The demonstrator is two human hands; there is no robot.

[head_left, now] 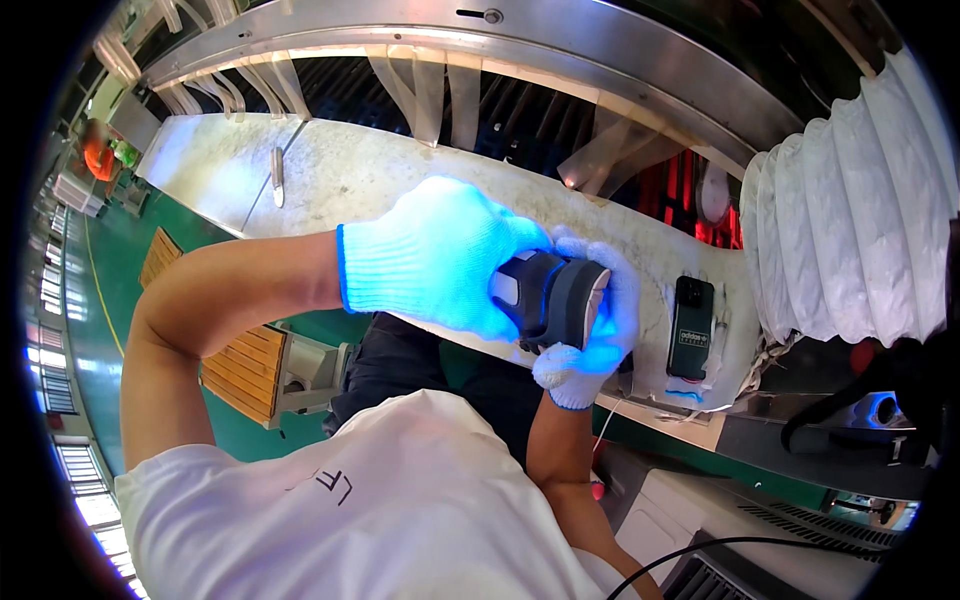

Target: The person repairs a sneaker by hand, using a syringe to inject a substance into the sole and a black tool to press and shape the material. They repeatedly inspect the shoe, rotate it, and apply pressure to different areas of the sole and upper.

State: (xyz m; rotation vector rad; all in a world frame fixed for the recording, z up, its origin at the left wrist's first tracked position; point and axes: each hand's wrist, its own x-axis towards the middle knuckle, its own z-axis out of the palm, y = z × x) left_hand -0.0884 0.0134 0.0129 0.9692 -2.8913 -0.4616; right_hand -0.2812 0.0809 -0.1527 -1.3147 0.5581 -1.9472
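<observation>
Both gloved hands clamp the grey shoe (555,298) over the bench (350,175): left hand (435,255) wraps its top, right hand (590,320) cups underneath, phone (690,327) just beside.

Your left hand (432,255) in white knit glove: fingers curled, closed in grip, back of hand facing camera. Your left forearm bare, elbow bent sharp, coming from left side. Your right hand (592,320) also in white knit glove: palm cupped from below and right side, fingers wrapped upward. Your right forearm bare, rising almost straight up from lower edge. Both hands touching each other, in front of chest.
</observation>
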